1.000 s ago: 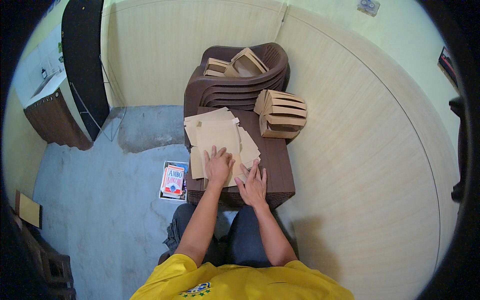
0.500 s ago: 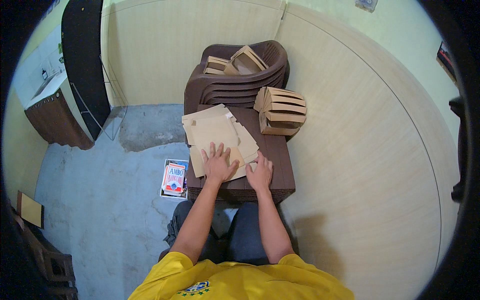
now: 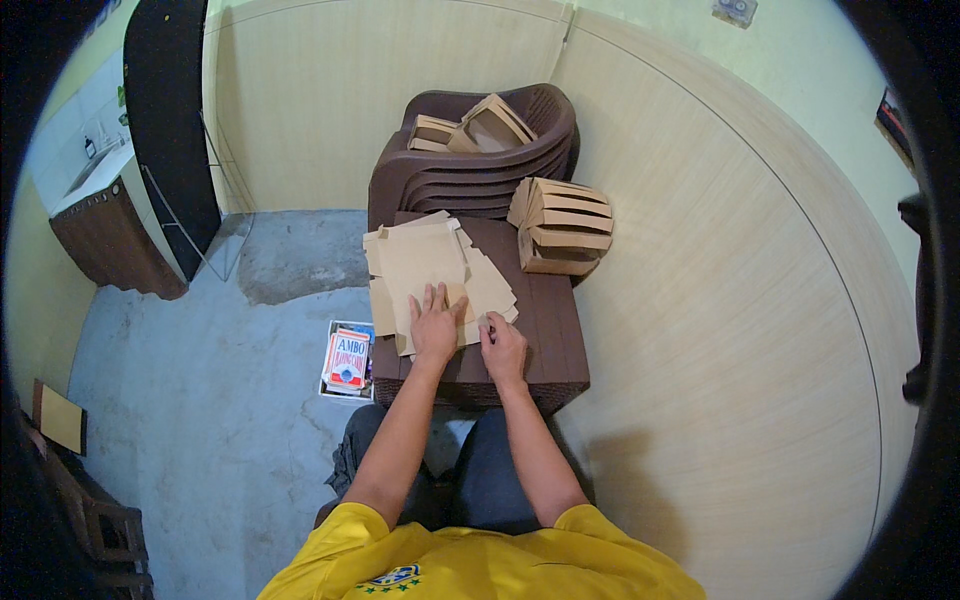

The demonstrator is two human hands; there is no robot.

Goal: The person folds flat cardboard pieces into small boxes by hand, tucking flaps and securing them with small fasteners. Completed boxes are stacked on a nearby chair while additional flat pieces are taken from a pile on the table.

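Observation:
Several flat, die-cut brown cardboard sheets point(image 3: 415, 255) lie overlapped on a dark brown slatted plastic table point(image 3: 548, 345). My left hand point(image 3: 436, 328) rests flat on the top sheet with its fingers spread. Just right of it, my right hand point(image 3: 503, 350) has its fingers curled together at the near right edge of the cardboard. Its thumb and fingertips appear to pinch that edge, though the exact grip is small in view. Farther back on the table's right side stands a stack of folded cardboard boxes point(image 3: 566, 225).
Behind the table, stacked brown plastic chairs point(image 3: 450, 165) carry more open cardboard boxes point(image 3: 495, 125). A white box point(image 3: 347, 385) with a printed red, white and blue pack sits on the floor to the left. A wood-grain wall point(image 3: 720, 300) bounds the right side.
My right hand has shifted slightly left and its fingers have curled in at the cardboard edge. The cardboard sheets have turned and slid a little under my left hand.

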